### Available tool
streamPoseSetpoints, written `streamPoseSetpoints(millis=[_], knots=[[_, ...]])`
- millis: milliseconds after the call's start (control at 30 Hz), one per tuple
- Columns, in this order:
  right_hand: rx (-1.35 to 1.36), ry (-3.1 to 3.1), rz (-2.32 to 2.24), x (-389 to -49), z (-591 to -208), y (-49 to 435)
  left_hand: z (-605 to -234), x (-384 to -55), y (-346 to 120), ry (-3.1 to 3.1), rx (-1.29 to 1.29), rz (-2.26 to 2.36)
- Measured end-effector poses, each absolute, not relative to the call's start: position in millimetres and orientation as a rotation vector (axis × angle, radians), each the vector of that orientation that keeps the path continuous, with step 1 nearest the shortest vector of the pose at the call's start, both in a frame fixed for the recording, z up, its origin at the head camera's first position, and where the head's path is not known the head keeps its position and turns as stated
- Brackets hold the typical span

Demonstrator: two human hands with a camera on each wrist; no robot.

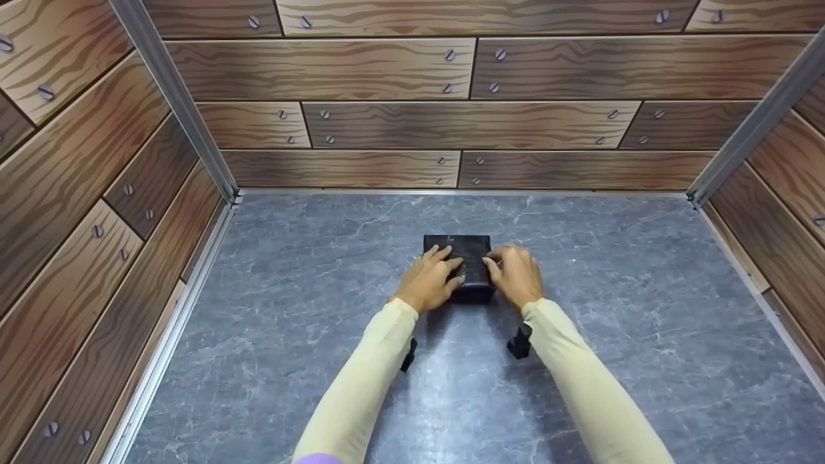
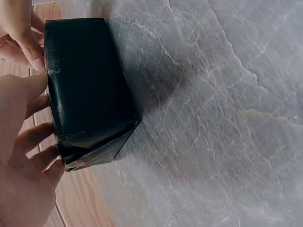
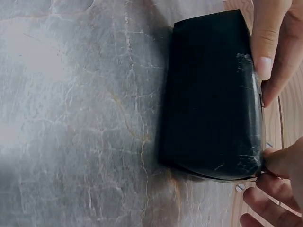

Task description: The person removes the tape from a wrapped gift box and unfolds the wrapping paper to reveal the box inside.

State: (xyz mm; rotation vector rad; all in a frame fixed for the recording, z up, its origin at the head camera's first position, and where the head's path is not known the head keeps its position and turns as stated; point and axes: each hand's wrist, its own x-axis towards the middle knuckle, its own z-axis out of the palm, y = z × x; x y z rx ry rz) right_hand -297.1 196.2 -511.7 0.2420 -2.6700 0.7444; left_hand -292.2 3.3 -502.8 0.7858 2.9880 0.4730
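A black box in glossy black wrapping stands on the grey marbled surface, its near side facing the left wrist camera. A shiny, see-through film or tape shows along its top edge in both wrist views. My left hand rests on the top at the left, fingers spread and thumb near the front edge. At the right edge of the top, my right hand has thumb and index finger together. In the right wrist view, my right hand pinches the wrapping at the box's upper corner; what exactly lies between the fingertips I cannot tell.
Wood-plank-patterned walls enclose the back and both sides, with metal rails along the floor's edges. The marbled surface extends around the box. Black camera mounts sit under both wrists.
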Motion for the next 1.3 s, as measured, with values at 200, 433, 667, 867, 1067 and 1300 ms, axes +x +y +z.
streamPoseSetpoints(millis=[200, 433, 667, 867, 1067, 1300], knots=[[0.315, -2.619, 0.630, -295.1, -514.9, 193.6, -502.3, -293.5, 3.8, 2.961, 0.769, 0.477], [0.327, -2.601, 0.594, -295.1, -518.6, 192.2, -503.0, -295.0, 3.0, 2.963, 0.819, 0.469], [0.272, -2.576, 0.657, -295.6, -519.7, 192.3, -501.5, -293.8, 3.1, 2.976, 0.815, 0.468], [0.206, -2.535, 0.700, -295.5, -523.0, 192.4, -501.3, -293.4, 2.2, 2.980, 0.817, 0.471], [0.108, -2.533, 0.713, -295.4, -522.8, 192.4, -501.0, -294.0, 2.6, 2.985, 0.828, 0.474], [0.046, -2.550, 0.716, -295.5, -524.1, 194.6, -501.5, -293.6, 2.3, 2.984, 0.821, 0.479]])
